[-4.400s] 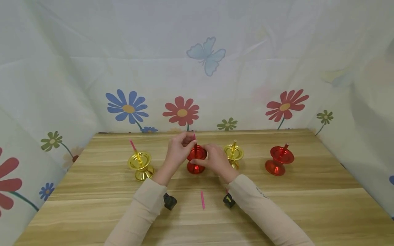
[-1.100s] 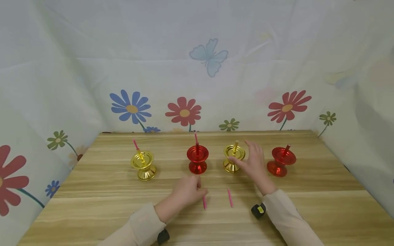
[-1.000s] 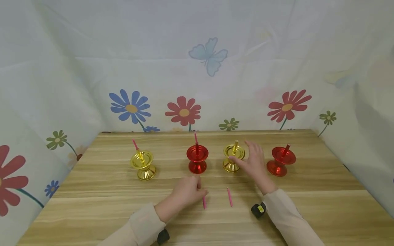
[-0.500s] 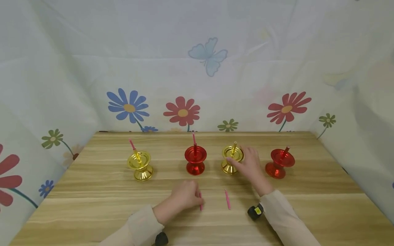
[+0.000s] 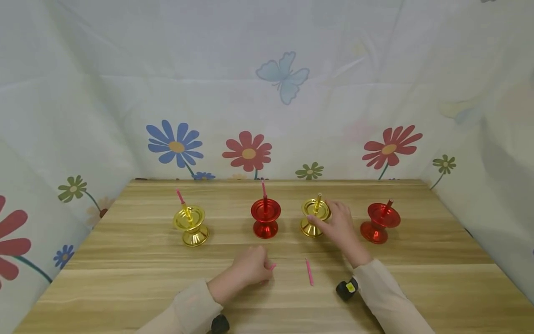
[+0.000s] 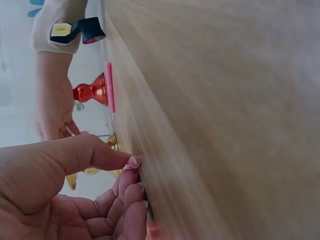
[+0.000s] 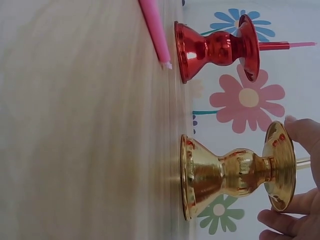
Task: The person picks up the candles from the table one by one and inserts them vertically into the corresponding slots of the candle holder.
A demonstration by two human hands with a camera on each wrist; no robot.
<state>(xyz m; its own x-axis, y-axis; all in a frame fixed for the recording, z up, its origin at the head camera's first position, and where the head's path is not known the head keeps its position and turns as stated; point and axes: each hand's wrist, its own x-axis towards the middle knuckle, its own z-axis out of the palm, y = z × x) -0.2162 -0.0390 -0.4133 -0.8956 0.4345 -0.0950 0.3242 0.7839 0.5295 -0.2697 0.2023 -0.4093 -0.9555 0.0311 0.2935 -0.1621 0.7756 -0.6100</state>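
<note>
Right hand (image 5: 340,227) gripped gold holder (image 5: 311,228). Left hand (image 5: 250,266), front-left of that holder, pinched candle (image 5: 273,266), one end poking out toward the holder. Other candle (image 5: 309,272) lay on worktop (image 5: 125,287) in front of the holder.

Candle holders: 4, in a row toward the worktop's (image 5: 125,287) far edge. Gold 2: left gold holder (image 5: 193,227) nearest the left edge, right gold holder (image 5: 310,228) third along. Red 2: left red holder (image 5: 265,221) second, right red holder (image 5: 377,224) nearest the right edge. Pink candles: 4 – 2 standing, one in left gold holder (first candle (image 5: 180,195)), one in left red holder (second candle (image 5: 263,188)); 1 lying candle (image 5: 309,272), nearer the front edge; 1 pinched candle (image 5: 273,267) in the left hand (image 5: 251,266). Hands: 2, counting the right hand (image 5: 340,227). Black wrist devices: 2, left device (image 5: 219,324), right device (image 5: 346,290).
</note>
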